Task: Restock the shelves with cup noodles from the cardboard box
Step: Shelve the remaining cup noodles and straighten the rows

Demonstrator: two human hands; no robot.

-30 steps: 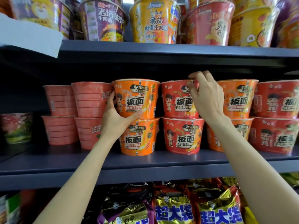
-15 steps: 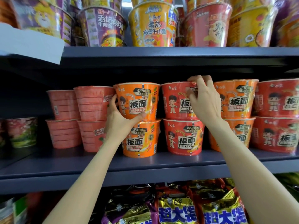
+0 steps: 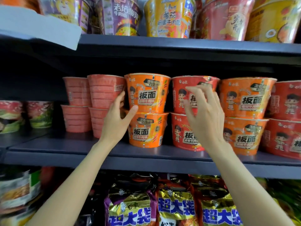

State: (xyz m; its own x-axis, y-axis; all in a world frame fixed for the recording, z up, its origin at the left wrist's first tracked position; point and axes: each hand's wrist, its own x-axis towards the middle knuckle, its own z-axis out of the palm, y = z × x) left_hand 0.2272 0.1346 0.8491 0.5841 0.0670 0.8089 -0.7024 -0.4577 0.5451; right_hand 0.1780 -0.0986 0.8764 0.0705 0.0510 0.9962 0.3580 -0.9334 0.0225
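Two orange cup noodles are stacked on the dark middle shelf. My left hand grips the upper orange cup at its lower left, with the thumb on the front near its base and the fingers round the side. It stands on the lower orange cup. To the right is a red stack, an upper red cup on a lower red cup. My right hand hovers just in front of the red stack with fingers spread, holding nothing. The cardboard box is out of view.
Pink ribbed cups stand stacked left of the orange stack. More orange cups and red cups fill the right. The shelf above carries larger cups and a white sheet. Noodle bags lie on the shelf below.
My right hand has let go of the upper red cup's rim, dropped lower and come back toward me with fingers spread. My left hand stays on the upper orange cup.
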